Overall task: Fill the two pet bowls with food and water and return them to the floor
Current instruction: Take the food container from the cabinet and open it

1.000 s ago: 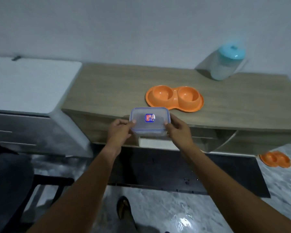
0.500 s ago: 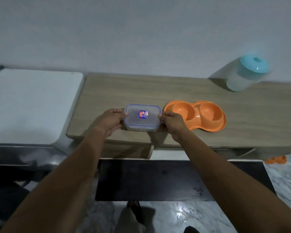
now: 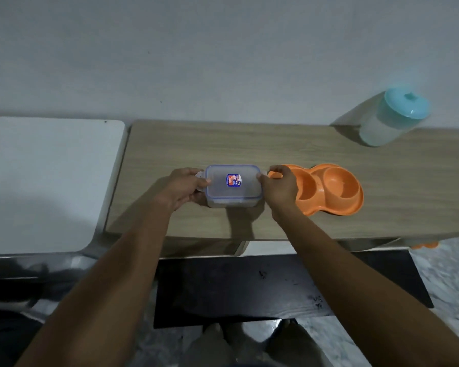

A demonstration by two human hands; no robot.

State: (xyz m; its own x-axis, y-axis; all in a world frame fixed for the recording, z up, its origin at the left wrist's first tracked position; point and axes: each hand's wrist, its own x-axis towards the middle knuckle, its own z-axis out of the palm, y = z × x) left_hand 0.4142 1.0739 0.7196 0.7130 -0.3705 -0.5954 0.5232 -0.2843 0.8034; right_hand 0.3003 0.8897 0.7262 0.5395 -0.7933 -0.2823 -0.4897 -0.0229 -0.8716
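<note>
A clear lidded food container (image 3: 233, 185) with a blue seal and a small sticker rests on the wooden table (image 3: 249, 144). My left hand (image 3: 184, 186) grips its left end and my right hand (image 3: 278, 185) its right end, fingers on the side clasps. Just right of it sits an orange double pet bowl (image 3: 329, 190), both cups empty, partly covered by my right hand. A pale jug with a teal lid (image 3: 392, 116) stands at the table's back right. A second orange bowl (image 3: 424, 245) peeks out on the floor under the table's right edge.
A white cabinet top (image 3: 45, 181) adjoins the table on the left. A dark mat (image 3: 276, 284) lies on the marble floor below, and my feet (image 3: 249, 337) stand at its near edge. The wall runs right behind the table.
The container went from in front of the table edge onto the tabletop beside the orange bowl. Both hands stayed on its ends, and the view shifted closer and leftward.
</note>
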